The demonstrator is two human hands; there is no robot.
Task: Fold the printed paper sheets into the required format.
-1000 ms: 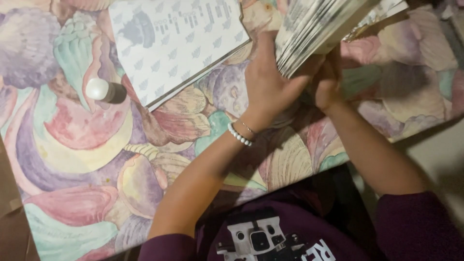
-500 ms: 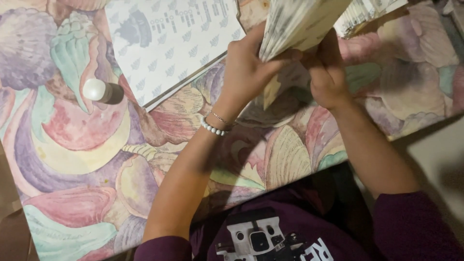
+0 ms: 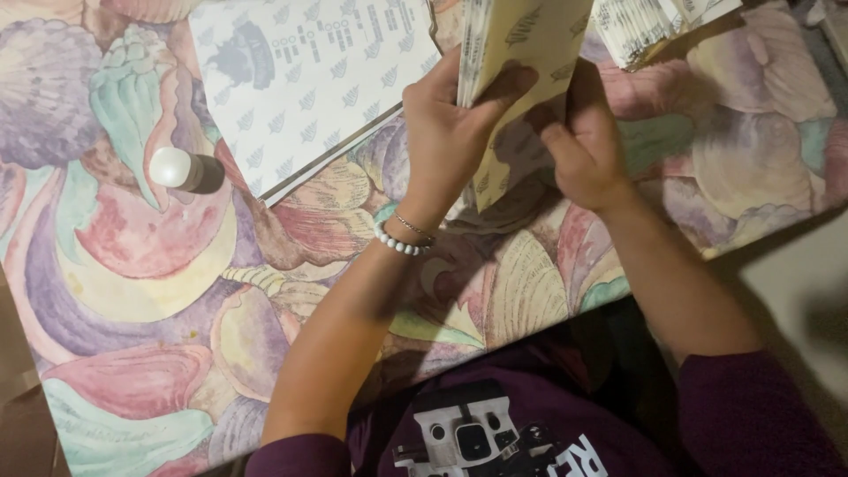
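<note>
My left hand (image 3: 450, 124) grips a stack of yellowish sheets (image 3: 530, 44) printed with small leaf marks, thumb on the front face. A bead bracelet (image 3: 402, 243) circles that wrist. My right hand (image 3: 583, 141) holds the lower right part of the same stack, partly behind one sheet that hangs down. The stack stands nearly upright above a table covered in a shell-pattern cloth (image 3: 159, 265).
A pile of white printed sheets (image 3: 300, 79) lies on the cloth at the upper left. A small white bottle (image 3: 177, 168) lies beside it. Another bundle of sheets (image 3: 654, 26) sits at the top right. The table's edge runs diagonally at the lower right.
The stack has turned from fanned edge-on to facing me, and both hands have shifted left with it.
</note>
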